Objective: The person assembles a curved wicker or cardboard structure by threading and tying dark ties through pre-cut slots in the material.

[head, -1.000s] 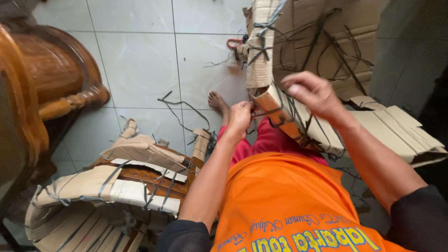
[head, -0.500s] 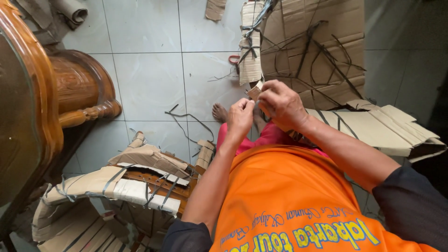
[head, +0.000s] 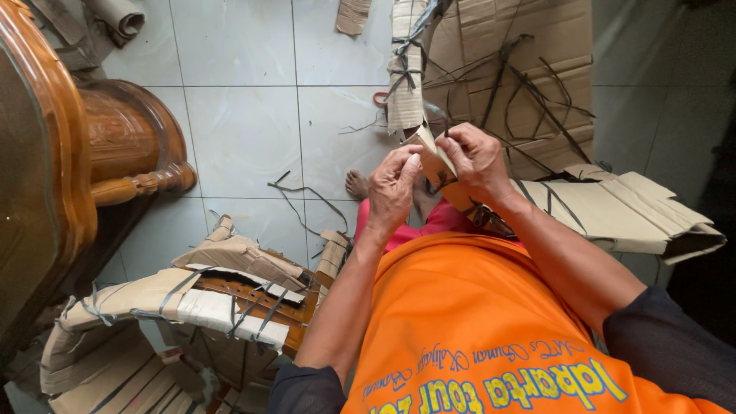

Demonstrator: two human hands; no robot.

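My left hand [head: 393,188] and my right hand [head: 477,159] meet in front of me on a cardboard-wrapped piece [head: 437,165] bound with dark straps. The right hand grips its upper end; the left pinches its near edge with thumb and fingertips. The piece lies across my lap, above pink trousers and an orange shirt. My bare foot [head: 357,184] rests on the tiled floor just below the left hand.
A carved wooden furniture piece [head: 115,146] stands at left. A strapped cardboard-wrapped wooden part [head: 222,291] lies at lower left. Flattened cardboard with loose black straps [head: 529,84] covers the floor at upper right; folded cardboard [head: 636,211] at right. A loose strap [head: 303,195] lies on the tiles.
My right hand has come down and in from the upper right to meet the left on the wrapped piece. The view has shifted, showing more of the wooden furniture at left.
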